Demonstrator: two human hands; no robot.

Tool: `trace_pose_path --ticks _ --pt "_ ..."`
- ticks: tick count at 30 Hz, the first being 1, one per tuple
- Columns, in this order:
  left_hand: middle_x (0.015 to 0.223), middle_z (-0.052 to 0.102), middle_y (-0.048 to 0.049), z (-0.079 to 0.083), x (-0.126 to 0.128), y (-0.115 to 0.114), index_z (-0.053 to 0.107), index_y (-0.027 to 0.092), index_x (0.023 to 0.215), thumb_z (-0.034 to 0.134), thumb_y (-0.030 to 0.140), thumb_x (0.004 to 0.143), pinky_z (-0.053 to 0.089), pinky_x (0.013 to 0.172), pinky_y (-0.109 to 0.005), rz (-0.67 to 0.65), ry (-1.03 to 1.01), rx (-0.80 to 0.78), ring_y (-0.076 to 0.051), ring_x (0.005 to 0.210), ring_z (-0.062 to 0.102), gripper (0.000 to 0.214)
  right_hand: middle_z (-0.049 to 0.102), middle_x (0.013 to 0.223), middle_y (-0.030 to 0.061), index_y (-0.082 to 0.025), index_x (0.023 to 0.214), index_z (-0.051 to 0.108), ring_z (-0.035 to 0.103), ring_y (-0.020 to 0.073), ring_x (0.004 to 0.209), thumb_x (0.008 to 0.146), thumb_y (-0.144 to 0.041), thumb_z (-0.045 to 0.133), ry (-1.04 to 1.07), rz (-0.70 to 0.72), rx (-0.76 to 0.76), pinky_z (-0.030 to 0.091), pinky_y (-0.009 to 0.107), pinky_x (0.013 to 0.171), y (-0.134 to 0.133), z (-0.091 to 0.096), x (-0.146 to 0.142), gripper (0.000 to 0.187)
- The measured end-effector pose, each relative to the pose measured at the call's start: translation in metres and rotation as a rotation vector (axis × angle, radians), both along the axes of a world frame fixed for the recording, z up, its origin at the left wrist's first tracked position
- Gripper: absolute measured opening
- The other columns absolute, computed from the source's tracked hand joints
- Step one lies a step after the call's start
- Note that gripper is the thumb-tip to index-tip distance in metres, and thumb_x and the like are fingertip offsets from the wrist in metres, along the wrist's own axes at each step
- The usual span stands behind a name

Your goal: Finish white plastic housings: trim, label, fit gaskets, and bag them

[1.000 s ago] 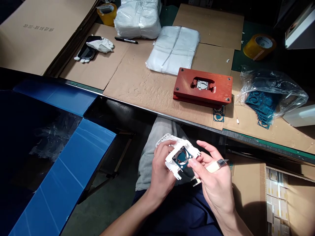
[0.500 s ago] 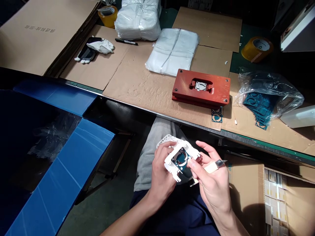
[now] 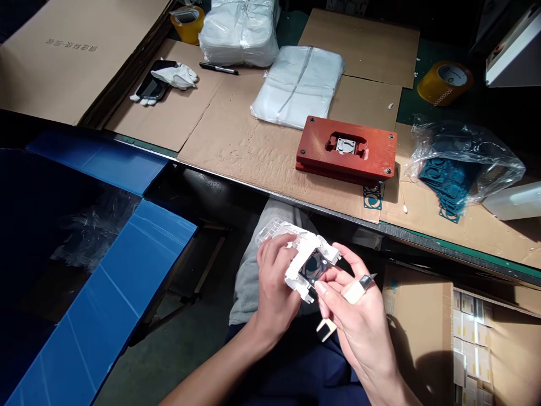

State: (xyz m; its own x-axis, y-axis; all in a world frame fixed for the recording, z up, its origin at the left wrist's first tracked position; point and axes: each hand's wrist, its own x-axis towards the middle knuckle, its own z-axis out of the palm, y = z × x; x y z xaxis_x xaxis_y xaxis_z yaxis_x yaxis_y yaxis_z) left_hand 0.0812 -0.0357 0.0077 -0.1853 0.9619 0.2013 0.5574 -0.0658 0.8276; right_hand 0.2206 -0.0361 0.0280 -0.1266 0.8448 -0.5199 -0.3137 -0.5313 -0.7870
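Observation:
Over my lap, my left hand (image 3: 274,285) grips a white plastic frame (image 3: 311,264) with a teal gasket set in its square opening. My right hand (image 3: 359,313) is closed round a small blade tool (image 3: 357,288) with a taped handle, and its fingertips press on the frame's right side. A second white part (image 3: 273,231) shows behind the left hand. On the bench lies a red fixture block (image 3: 347,152) with a grey metal piece in its recess, and a loose teal gasket (image 3: 372,198) lies at its front edge.
A clear bag of teal gaskets (image 3: 452,169) lies right of the fixture. White wrapped bundles (image 3: 298,84), tape rolls (image 3: 443,82), a pen (image 3: 218,69), a glove on a phone (image 3: 163,82) lie farther back. A blue bin (image 3: 93,282) stands left; a carton of small boxes (image 3: 473,332) stands right.
Both hands have tilted the frame and brought it slightly up and left. The right hand's fingers have curled in closer to the frame's edge.

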Motion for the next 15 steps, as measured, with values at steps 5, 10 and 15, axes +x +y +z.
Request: trace_pose_path --ticks 5,10,15 --pt "0.123 0.060 -0.0102 -0.0012 -0.0017 0.0011 0.059 0.021 0.100 0.066 0.019 0.087 0.039 0.105 -0.048 -0.019 0.130 0.093 -0.027 0.118 0.057 0.015 0.067 0.080 -0.0027 -0.028 0.135 0.051 0.049 0.0049 0.052 0.078 -0.027 0.085 0.068 -0.056 -0.068 0.039 0.015 0.047 0.0032 0.0067 -0.0041 0.067" --pt "0.123 0.060 -0.0102 -0.0026 -0.0004 0.0014 0.059 0.020 0.099 0.067 0.020 0.088 0.041 0.101 -0.045 -0.017 0.136 0.083 -0.026 0.117 0.057 0.014 0.068 0.081 -0.0023 -0.027 0.134 0.051 0.047 0.0045 0.052 0.073 -0.027 0.087 0.075 -0.075 -0.115 0.035 0.013 0.044 0.0046 0.0081 -0.0036 0.071" --pt "0.123 0.061 -0.0109 -0.0036 0.0005 0.0008 0.059 0.020 0.097 0.069 0.020 0.087 0.040 0.100 -0.046 -0.007 0.163 0.101 -0.027 0.117 0.057 0.014 0.067 0.079 -0.0026 -0.025 0.131 0.053 0.045 0.0040 0.051 0.072 -0.028 0.088 0.063 -0.058 -0.155 0.032 0.012 0.041 0.0051 0.0064 -0.0022 0.069"
